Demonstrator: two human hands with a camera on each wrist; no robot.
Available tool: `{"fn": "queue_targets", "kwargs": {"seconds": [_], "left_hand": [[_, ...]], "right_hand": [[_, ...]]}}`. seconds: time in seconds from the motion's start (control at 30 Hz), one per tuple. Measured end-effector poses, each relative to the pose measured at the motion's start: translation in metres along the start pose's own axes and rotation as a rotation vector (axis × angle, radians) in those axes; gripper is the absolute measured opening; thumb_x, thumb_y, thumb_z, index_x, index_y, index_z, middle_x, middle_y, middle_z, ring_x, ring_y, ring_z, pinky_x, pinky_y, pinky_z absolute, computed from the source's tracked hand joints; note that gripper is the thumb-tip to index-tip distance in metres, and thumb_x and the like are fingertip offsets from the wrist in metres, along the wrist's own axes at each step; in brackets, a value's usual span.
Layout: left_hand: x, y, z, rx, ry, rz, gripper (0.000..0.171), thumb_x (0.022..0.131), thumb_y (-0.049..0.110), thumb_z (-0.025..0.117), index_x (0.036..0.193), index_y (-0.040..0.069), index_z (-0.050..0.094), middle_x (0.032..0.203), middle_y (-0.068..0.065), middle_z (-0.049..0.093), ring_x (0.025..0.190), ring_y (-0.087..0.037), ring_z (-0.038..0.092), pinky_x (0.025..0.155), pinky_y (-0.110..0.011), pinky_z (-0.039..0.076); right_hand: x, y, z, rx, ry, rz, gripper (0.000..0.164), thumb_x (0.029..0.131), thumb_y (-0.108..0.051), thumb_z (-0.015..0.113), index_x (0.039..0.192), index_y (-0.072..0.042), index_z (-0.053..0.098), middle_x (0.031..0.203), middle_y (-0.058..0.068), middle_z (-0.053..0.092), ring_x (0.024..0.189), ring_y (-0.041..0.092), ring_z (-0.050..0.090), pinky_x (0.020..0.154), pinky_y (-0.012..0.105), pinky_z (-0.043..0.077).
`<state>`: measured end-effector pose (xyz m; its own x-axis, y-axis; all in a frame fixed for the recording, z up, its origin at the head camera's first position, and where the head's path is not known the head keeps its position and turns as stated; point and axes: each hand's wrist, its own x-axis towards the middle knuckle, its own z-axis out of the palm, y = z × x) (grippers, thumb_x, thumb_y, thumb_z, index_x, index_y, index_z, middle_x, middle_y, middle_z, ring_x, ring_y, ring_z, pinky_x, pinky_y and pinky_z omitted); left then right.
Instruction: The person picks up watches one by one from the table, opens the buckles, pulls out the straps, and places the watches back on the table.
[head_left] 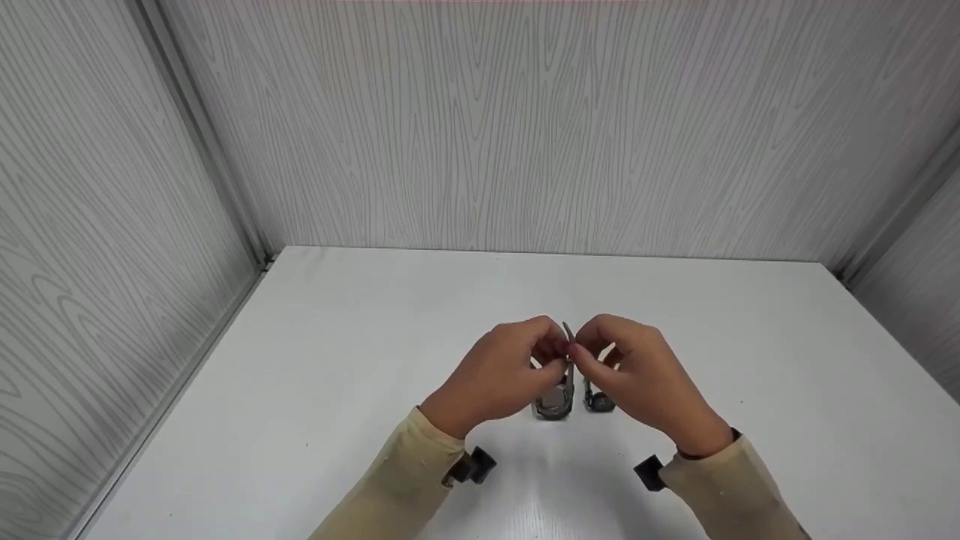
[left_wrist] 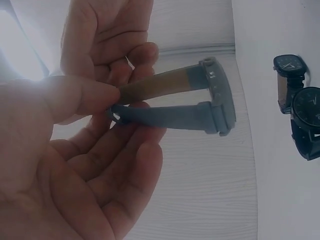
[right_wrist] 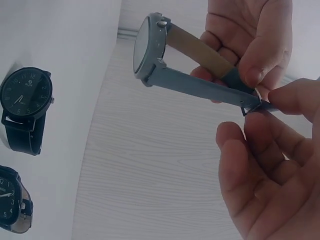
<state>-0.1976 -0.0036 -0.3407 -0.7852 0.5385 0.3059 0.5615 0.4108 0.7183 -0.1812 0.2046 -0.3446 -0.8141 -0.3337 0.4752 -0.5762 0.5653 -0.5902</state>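
Note:
A wristwatch with a grey-blue strap [right_wrist: 200, 87], tan on its inner side, is held up off the table by both hands. Its case [right_wrist: 150, 47] hangs free, and the strap forms a nearly closed loop at the buckle [right_wrist: 251, 106]. My left hand [head_left: 502, 367] pinches the strap close to the buckle. From the other side my right hand [head_left: 637, 367] pinches the strap's end between thumb and fingertips. Fingers partly hide the buckle, so how far the strap passes through it cannot be made out.
Two other dark watches lie on the white table [head_left: 375, 337]: one with a round black dial [right_wrist: 27, 92], one with a squarish case [left_wrist: 290, 65]. They are close together beneath the hands. Pale wood-grain panels [head_left: 480, 127] stand behind and at both sides.

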Motion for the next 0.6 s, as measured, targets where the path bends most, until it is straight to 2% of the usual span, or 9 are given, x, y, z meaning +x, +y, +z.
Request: {"fn": "queue_targets", "kwargs": {"seconds": [0.13,0.23,0.47,0.6], "left_hand": [[0.0001,-0.0003,0.0001,-0.014,-0.010,-0.002,0.010,0.099,0.013,0.062,0.106,0.016,0.069,0.094,0.012,0.070,0.086,0.000,0.065,0.077,-0.025,0.053],[-0.0002,-0.0006,0.0003,-0.027,-0.016,0.000,0.010,0.100,0.014,0.061,0.106,0.016,0.069,0.094,0.012,0.071,0.086,0.000,0.065,0.077,-0.024,0.053],[-0.0006,-0.0005,-0.0007,-0.081,0.004,0.005,0.008,0.099,0.018,0.065,0.104,0.016,0.070,0.092,0.012,0.071,0.085,-0.001,0.066,0.078,-0.025,0.054],[-0.0005,0.0000,-0.0019,-0.105,-0.016,-0.020,0.010,0.098,0.026,0.070,0.103,0.017,0.070,0.091,0.013,0.071,0.085,-0.001,0.066,0.078,-0.026,0.054]], "right_hand": [[0.0002,0.0008,-0.0001,0.005,-0.021,0.030,0.009,0.100,-0.015,0.070,0.106,-0.021,0.069,0.094,-0.013,0.069,0.088,0.007,0.066,0.071,0.032,0.056],[0.0004,0.0015,-0.0004,0.039,-0.040,0.046,0.010,0.101,-0.019,0.070,0.111,-0.020,0.070,0.094,-0.010,0.070,0.088,0.008,0.067,0.071,0.031,0.056],[0.0009,0.0011,-0.0004,0.161,0.017,0.048,0.005,0.097,-0.014,0.073,0.102,-0.014,0.072,0.086,-0.007,0.069,0.077,0.014,0.065,0.066,0.026,0.054],[0.0003,0.0005,-0.0002,0.169,0.010,0.031,0.005,0.096,-0.011,0.074,0.100,-0.012,0.072,0.085,-0.006,0.069,0.077,0.014,0.065,0.070,0.024,0.056]]}}
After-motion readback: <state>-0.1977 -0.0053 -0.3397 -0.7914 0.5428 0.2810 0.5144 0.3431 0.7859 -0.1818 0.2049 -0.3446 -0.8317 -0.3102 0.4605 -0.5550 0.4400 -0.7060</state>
